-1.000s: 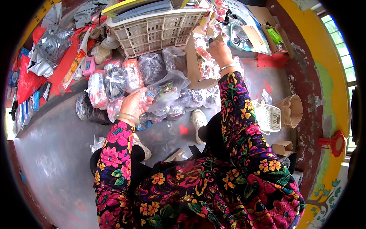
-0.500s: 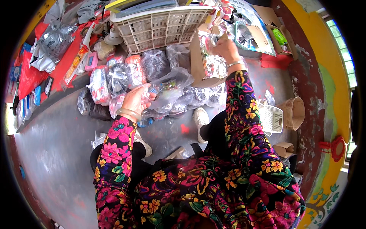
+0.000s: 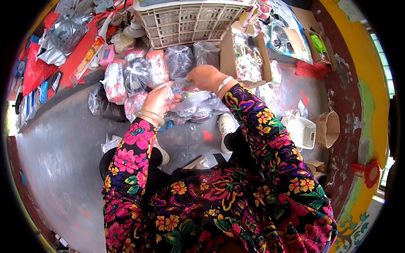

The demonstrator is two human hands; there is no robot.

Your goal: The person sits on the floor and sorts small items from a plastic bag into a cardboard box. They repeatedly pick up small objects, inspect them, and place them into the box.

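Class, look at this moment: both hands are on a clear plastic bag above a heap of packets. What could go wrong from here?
1. The clear plastic bag, pinched between the left hand and right hand, might tear or spill.
2. The heap of clear plastic packets beneath could slide across the grey floor.
3. The white shoe sits close, so packets might be trodden on.
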